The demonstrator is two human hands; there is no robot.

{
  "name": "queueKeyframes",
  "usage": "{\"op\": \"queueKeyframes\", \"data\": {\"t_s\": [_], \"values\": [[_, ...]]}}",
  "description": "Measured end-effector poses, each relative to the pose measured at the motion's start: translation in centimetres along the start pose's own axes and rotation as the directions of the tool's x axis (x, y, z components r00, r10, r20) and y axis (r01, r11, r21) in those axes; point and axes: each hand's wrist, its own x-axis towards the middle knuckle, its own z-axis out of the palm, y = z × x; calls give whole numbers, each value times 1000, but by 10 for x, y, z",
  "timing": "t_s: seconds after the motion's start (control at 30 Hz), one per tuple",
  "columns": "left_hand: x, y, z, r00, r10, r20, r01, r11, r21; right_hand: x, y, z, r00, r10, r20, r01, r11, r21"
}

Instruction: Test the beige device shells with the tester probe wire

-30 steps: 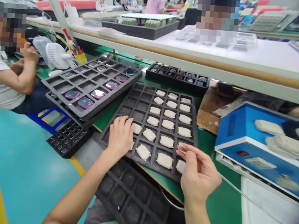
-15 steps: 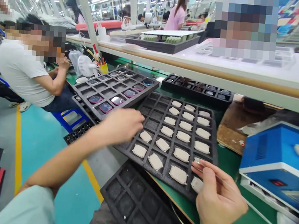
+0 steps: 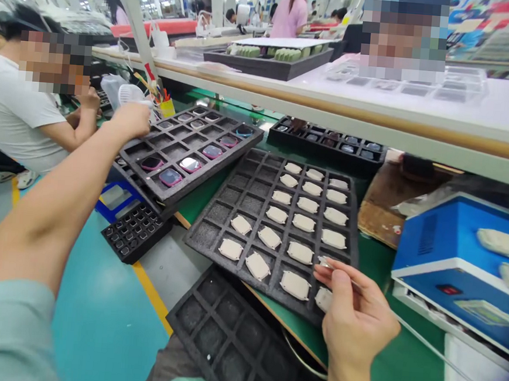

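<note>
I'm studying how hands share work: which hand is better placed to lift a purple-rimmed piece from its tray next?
Probably the left hand: it is at that tray, though its grip is unclear. The right hand is farther off, at the other tray of pale pieces, holding a thin cord.

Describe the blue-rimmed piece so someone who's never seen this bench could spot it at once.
Start from the long white shelf; lower down, the middle tray holds pale pieces, and the left tray lies by the left hand. In the left tray's right corner sits the blue-rimmed piece. Its rim is blue, whereas the next pieces along that edge have purplish-pink rims.
</note>
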Motion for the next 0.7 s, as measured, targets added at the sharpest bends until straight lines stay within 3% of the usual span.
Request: {"op": "queueKeyframes", "data": {"t_s": [0.1,0.17,0.2,0.23,0.27,0.3,0.37,0.43,0.5,0.7], "values": [[-45,28,3,988,151,36,-151,988,9,2,-1,2,1000,-17,10,17,1000,12],[-103,57,26,949,316,5,-302,911,-281,3,0,3,999,-38,3,38,999,26],[-135,73,43,943,331,27,-278,831,-482,4,0,4,999,-51,-6,52,998,31],[-168,89,63,948,304,89,-167,719,-675,5,0,5,998,-66,-15,67,997,36],[-199,104,84,935,267,232,31,591,-806,6,1,5,996,-83,-21,84,996,43],[-226,117,105,898,236,371,234,458,-858,7,2,6,994,-103,-23,104,993,52],[-263,139,141,813,207,544,488,267,-831,9,5,6,988,-155,-18,156,985,68],[-279,152,165,765,204,611,587,169,-791,12,8,6,978,-209,-3,209,976,66],[-282,158,176,755,220,618,604,135,-785,15,11,5,970,-243,13,242,969,59],[-284,154,176,782,267,563,542,156,-826,19,11,3,967,-254,21,252,966,62]]}}
